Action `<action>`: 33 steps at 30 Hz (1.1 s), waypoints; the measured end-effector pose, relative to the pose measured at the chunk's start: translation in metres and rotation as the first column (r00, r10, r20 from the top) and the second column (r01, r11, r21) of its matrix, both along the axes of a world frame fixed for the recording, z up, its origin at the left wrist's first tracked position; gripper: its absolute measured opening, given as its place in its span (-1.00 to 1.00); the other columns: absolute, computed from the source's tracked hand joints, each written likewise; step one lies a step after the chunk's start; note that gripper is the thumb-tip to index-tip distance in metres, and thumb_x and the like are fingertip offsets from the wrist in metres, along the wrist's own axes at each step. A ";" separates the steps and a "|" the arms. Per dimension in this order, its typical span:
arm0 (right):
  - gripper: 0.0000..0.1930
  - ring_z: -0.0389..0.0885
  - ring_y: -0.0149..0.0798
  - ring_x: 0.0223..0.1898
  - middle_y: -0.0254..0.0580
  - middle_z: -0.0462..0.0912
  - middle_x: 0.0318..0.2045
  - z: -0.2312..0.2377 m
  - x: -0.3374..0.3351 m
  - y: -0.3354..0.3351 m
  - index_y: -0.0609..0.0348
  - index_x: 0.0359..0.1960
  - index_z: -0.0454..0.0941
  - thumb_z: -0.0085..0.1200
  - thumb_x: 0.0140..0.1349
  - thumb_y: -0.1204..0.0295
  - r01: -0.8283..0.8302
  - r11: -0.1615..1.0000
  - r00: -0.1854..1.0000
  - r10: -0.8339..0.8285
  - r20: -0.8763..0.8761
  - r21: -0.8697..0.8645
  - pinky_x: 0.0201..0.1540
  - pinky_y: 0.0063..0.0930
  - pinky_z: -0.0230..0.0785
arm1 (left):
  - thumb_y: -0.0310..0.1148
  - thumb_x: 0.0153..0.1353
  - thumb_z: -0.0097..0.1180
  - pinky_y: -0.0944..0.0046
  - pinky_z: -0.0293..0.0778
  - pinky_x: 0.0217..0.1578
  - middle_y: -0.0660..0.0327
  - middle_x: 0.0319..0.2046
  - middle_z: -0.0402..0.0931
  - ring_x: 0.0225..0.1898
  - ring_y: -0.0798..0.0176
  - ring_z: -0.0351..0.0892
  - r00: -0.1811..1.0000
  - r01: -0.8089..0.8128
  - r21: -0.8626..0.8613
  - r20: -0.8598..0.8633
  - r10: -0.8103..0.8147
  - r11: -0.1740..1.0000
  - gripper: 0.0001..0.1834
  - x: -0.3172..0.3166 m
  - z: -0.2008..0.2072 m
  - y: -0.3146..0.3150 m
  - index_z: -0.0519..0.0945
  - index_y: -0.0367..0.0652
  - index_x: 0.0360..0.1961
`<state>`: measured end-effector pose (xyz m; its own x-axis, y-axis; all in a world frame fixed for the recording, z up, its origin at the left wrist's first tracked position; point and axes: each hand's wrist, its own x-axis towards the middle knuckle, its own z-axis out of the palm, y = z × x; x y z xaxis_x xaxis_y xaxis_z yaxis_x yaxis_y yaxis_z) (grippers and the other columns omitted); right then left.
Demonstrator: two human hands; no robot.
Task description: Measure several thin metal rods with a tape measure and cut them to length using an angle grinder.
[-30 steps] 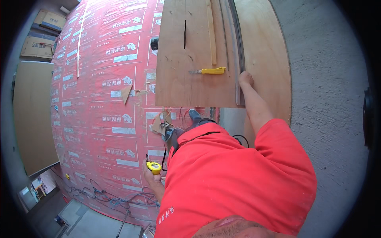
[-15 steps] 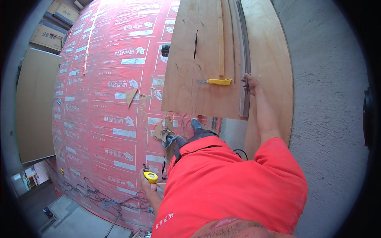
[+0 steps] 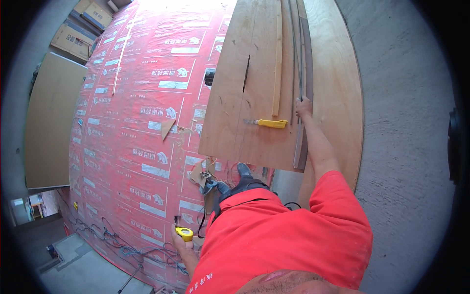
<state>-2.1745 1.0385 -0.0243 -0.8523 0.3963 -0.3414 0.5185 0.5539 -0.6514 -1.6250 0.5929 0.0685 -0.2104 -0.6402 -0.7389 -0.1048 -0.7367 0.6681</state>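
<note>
My left hand, low beside my red shirt, is closed around a yellow tape measure. A small dark item that I cannot make out shows just beyond it. Out ahead, my right hand is closed on a thin dark grey strip that runs lengthwise along the plywood workbench. Beside that strip lies a wider brownish-grey strip, partly under my right hand and forearm. A yellow-handled saw rests on the board, left of the right hand. A narrow wooden batten lies just beyond the saw.
Another plywood sheet lies along the grey wall. Red printed film covers the floor, with wood scraps near my feet and tangled cables at lower left. A brown panel leans at far left.
My right hand has shifted slightly left with the thin dark strip, off the wider strip's middle. The bench and saw appear lower in view; the left hand still holds the tape measure.
</note>
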 end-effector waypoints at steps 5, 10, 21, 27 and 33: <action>-0.72 0.70 0.00 -0.33 0.07 0.69 -0.38 -0.029 -0.022 -0.006 0.30 -0.20 0.60 0.03 0.19 0.33 -0.210 0.885 0.978 0.182 0.106 0.415 -0.24 -0.19 0.57 | -0.19 0.31 0.03 0.18 0.50 -0.33 0.32 -0.44 0.42 -0.38 0.30 0.47 0.993 -0.092 0.045 0.074 0.089 0.995 -0.81 0.000 0.006 0.022 0.47 -0.06 -0.25; -0.70 0.66 -0.01 -0.08 0.09 0.67 -0.18 -0.029 -0.029 -0.016 0.21 -0.20 0.66 0.06 0.13 0.30 -0.194 0.889 0.966 0.098 0.241 0.415 -0.01 -0.17 0.51 | -0.25 0.29 0.05 0.27 0.48 -0.36 0.28 -0.43 0.44 -0.37 0.31 0.48 0.993 -0.099 0.004 0.061 0.098 0.995 -0.85 0.015 -0.005 0.037 0.48 -0.10 -0.28; -0.84 0.60 -0.36 -0.59 -0.29 0.59 -0.58 -0.003 -0.044 0.002 0.12 -0.51 0.53 0.18 0.04 0.32 -0.125 0.898 0.991 0.134 -0.010 -0.421 -0.57 -0.48 0.42 | -0.16 0.24 -0.09 0.10 0.57 -0.30 0.18 -0.40 0.53 -0.35 0.17 0.59 0.995 -0.061 0.250 -0.064 0.079 0.966 -0.74 -0.037 0.004 0.059 0.49 -0.12 -0.29; -0.82 0.68 -0.03 -0.33 0.10 0.62 -0.30 0.033 -0.036 -0.038 0.31 -0.17 0.38 -0.05 0.28 0.45 0.036 0.422 0.992 0.096 0.084 -0.906 -0.24 -0.16 0.64 | -0.24 0.12 0.18 0.26 0.51 -0.25 0.08 -0.18 0.45 -0.17 0.26 0.53 0.413 0.891 -0.338 0.324 -0.851 0.304 -0.40 -0.213 -0.051 0.104 0.29 -0.20 0.16; -0.79 0.69 0.02 -0.25 0.09 0.65 -0.29 0.064 0.043 -0.099 0.28 -0.04 0.41 -0.06 0.34 0.47 0.027 0.353 0.976 0.193 0.102 -0.935 -0.17 -0.06 0.63 | -0.20 -0.04 0.32 0.01 0.35 0.06 0.02 0.07 0.40 0.08 -0.08 0.40 0.078 0.660 -0.616 0.626 -0.776 -0.431 -0.31 -0.331 -0.078 0.185 0.35 -0.19 0.11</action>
